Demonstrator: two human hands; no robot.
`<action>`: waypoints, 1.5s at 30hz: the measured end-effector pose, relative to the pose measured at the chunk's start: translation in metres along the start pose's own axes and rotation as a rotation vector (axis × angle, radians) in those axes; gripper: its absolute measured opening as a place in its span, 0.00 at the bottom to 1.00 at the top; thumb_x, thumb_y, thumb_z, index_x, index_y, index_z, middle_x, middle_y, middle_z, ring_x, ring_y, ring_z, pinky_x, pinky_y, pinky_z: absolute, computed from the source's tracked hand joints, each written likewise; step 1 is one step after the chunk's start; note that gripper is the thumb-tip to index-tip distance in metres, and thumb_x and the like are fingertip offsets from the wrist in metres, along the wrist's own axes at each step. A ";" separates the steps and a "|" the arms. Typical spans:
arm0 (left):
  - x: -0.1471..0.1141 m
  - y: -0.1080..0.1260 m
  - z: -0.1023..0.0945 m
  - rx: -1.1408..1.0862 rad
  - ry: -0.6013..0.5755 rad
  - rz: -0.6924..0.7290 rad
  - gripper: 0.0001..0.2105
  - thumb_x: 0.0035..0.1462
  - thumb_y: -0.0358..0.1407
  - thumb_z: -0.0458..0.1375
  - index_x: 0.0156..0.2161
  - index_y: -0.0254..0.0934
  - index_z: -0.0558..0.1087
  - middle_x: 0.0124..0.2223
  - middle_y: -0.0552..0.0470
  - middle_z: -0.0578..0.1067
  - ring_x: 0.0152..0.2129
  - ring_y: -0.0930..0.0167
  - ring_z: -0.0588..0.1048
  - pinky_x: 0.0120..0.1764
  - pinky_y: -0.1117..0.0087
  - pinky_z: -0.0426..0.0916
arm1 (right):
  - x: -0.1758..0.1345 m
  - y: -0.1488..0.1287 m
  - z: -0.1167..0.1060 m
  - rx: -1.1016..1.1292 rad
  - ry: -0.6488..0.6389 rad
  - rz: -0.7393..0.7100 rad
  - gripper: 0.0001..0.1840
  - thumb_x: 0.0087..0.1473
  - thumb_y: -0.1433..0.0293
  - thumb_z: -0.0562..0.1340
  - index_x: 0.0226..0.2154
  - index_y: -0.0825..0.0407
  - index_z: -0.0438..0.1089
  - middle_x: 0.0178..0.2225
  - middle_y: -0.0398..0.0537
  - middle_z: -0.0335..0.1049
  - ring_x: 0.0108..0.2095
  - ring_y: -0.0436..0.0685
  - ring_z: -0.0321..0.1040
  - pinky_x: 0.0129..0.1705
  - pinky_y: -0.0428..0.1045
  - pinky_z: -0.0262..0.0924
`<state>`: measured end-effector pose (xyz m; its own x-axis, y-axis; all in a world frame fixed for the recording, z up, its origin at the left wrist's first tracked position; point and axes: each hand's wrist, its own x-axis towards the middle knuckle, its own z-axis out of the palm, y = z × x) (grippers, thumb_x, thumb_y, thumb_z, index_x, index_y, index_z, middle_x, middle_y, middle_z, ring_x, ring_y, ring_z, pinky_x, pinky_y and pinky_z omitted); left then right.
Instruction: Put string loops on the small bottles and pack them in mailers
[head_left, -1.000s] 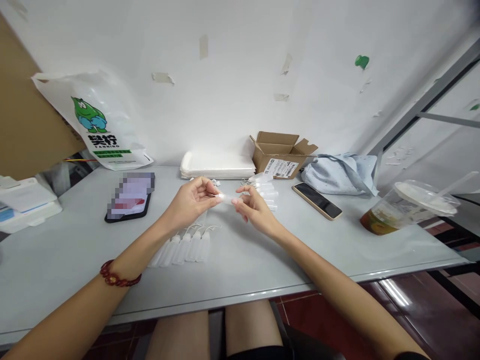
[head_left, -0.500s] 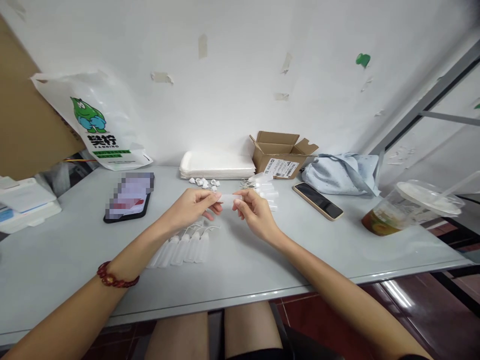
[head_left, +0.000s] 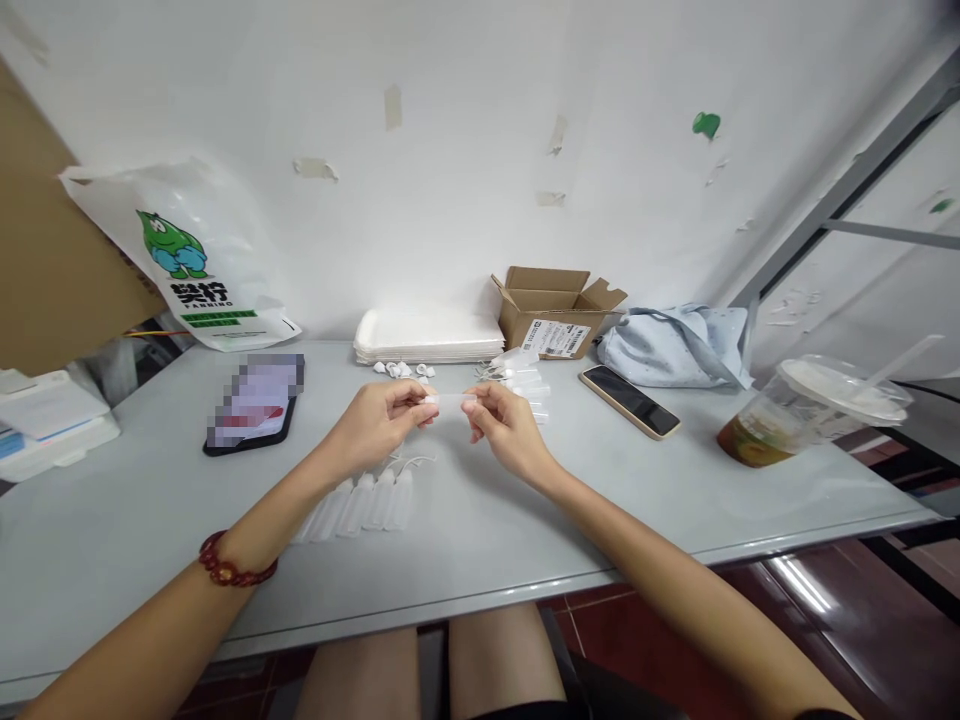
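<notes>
My left hand [head_left: 394, 415] and my right hand [head_left: 506, 420] meet above the middle of the table, fingertips pinched on the two ends of a small translucent plastic bottle [head_left: 452, 399]. It lies sideways between them. A bit of white shows at my left fingertips, but I cannot make out whether it is a cap. Below my left hand, several similar bottles [head_left: 375, 502] with white tops and thin curved tips lie in a row. Small white caps [head_left: 405, 370] are scattered behind my hands. More clear bottles [head_left: 529, 380] lie behind my right hand, partly hidden by it.
At the back stand a stack of white envelopes [head_left: 431, 337] and an open cardboard box [head_left: 555, 315]. A phone [head_left: 630, 400], a blue cloth bag [head_left: 675, 350] and a drink cup [head_left: 810, 415] are on the right. Another phone [head_left: 251, 400] and a white bag [head_left: 187, 260] are left.
My fingers have shifted slightly along the bottle, and both hands still pinch it. The whole view has tilted a little; the things on the table have stayed put.
</notes>
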<state>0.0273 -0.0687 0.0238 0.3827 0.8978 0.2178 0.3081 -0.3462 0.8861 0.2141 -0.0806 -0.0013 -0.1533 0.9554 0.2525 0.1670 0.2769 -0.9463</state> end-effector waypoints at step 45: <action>0.027 -0.065 -0.063 0.836 0.238 0.073 0.14 0.57 0.36 0.46 0.38 0.35 0.73 0.40 0.42 0.76 0.38 0.61 0.73 0.44 0.61 0.65 | 0.027 0.000 -0.058 -0.292 0.409 -0.165 0.16 0.52 0.58 0.58 0.34 0.54 0.70 0.21 0.41 0.62 0.23 0.50 0.58 0.28 0.46 0.55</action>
<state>-0.0372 -0.0051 -0.0026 0.2625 0.8664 0.4247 0.8641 -0.4070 0.2962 0.2668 -0.0493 0.0176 0.1822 0.8426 0.5068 0.4458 0.3886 -0.8064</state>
